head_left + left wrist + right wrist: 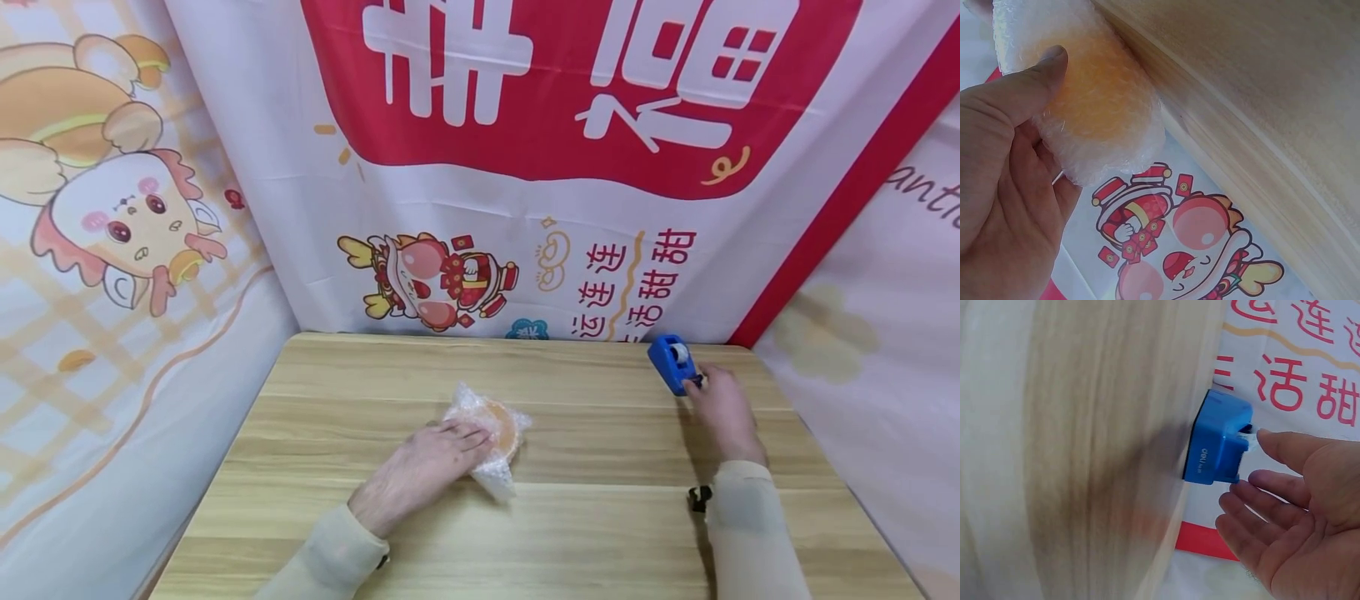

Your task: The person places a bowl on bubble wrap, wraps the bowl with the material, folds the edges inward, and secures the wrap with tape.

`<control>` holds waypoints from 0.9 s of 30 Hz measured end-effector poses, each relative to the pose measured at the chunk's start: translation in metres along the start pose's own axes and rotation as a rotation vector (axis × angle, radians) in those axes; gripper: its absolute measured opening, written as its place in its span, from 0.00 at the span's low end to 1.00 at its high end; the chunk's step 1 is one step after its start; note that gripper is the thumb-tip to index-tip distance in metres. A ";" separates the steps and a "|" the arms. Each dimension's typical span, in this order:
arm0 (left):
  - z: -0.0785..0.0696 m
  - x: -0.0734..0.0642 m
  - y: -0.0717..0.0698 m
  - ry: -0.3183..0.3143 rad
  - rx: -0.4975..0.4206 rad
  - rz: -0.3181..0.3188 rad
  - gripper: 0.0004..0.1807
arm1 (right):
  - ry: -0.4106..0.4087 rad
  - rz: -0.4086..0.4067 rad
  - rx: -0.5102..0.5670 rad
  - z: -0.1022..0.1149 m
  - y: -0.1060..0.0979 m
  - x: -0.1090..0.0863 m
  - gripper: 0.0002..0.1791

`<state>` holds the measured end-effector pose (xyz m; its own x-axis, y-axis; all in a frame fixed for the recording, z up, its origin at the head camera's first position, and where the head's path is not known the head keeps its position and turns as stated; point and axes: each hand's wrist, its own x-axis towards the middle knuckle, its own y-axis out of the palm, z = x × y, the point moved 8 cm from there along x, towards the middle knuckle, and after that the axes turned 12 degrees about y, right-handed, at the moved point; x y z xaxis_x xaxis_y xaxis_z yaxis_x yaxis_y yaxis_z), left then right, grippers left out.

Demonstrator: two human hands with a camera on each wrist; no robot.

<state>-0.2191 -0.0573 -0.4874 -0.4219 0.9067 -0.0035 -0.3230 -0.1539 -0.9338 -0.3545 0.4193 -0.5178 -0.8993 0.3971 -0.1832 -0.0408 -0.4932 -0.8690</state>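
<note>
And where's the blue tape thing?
In the head view, the blue tape dispenser is at the far edge of the table, toward the right, by the right hand.

The left hand (1016, 159) grips a bubble-wrap (1113, 156) package, thumb laid on its near face and fingers bent beside its edge. A rounded orange object (1100, 87) shows hazily through the wrap. Alongside lies the wood-grained counter (1272, 94); a pink-cheeked cartoon character (1194, 234) is printed on white cloth (1082, 244).

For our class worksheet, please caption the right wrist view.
Right hand beside a blue tape dispenser on a wood-grain table.
</note>
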 end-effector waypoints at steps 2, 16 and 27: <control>0.000 0.000 0.000 0.001 -0.003 -0.007 0.28 | -0.007 -0.002 -0.015 0.000 0.001 0.002 0.32; 0.001 0.002 0.002 -0.001 -0.066 -0.006 0.28 | 0.037 0.174 -0.084 0.000 -0.012 0.018 0.29; 0.001 0.003 0.003 0.005 -0.072 0.018 0.28 | -0.053 0.296 -0.099 0.004 -0.025 0.050 0.20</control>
<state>-0.2222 -0.0555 -0.4899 -0.4224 0.9061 -0.0226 -0.2536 -0.1420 -0.9568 -0.4007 0.4483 -0.5031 -0.8873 0.2052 -0.4131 0.2667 -0.5025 -0.8224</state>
